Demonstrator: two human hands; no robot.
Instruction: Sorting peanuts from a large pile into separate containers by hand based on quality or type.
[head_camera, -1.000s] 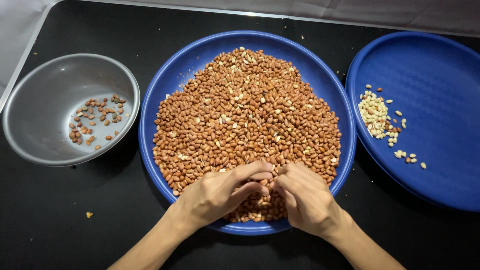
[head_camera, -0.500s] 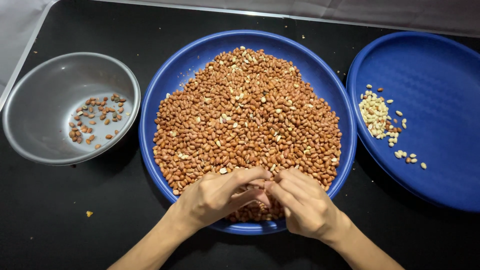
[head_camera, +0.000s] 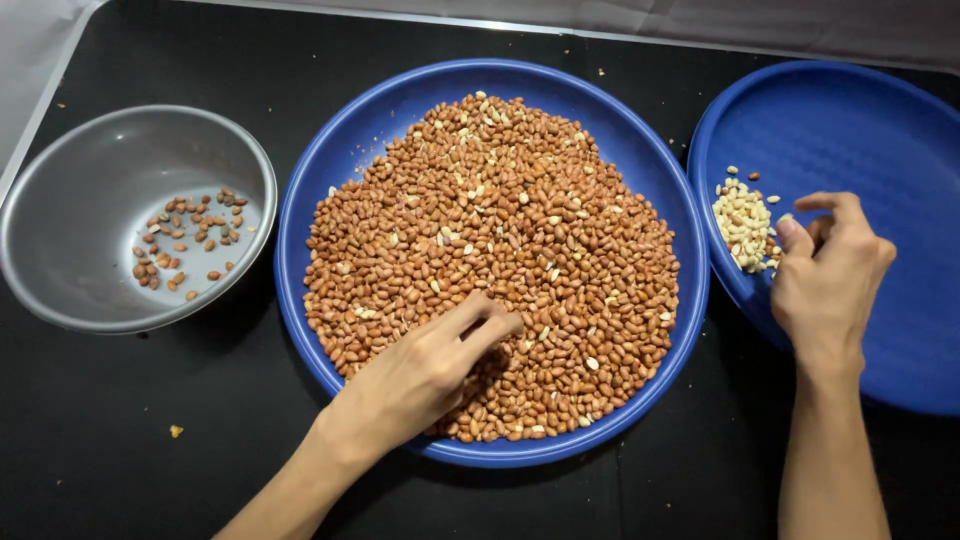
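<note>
Red-skinned peanuts (head_camera: 490, 260) heaped in the middle blue tray (head_camera: 350, 150), and my left hand (head_camera: 420, 375) is right in them at the near edge, fingers pinched together on the pile. My right hand (head_camera: 825, 270) is over the second blue tray (head_camera: 860, 120) at the table's right edge, fingers curled, just beside the small pale peanut pile (head_camera: 745, 225); whether it holds anything I cannot tell. Steel bowl (head_camera: 60, 200) with a few nuts sits well left.
</note>
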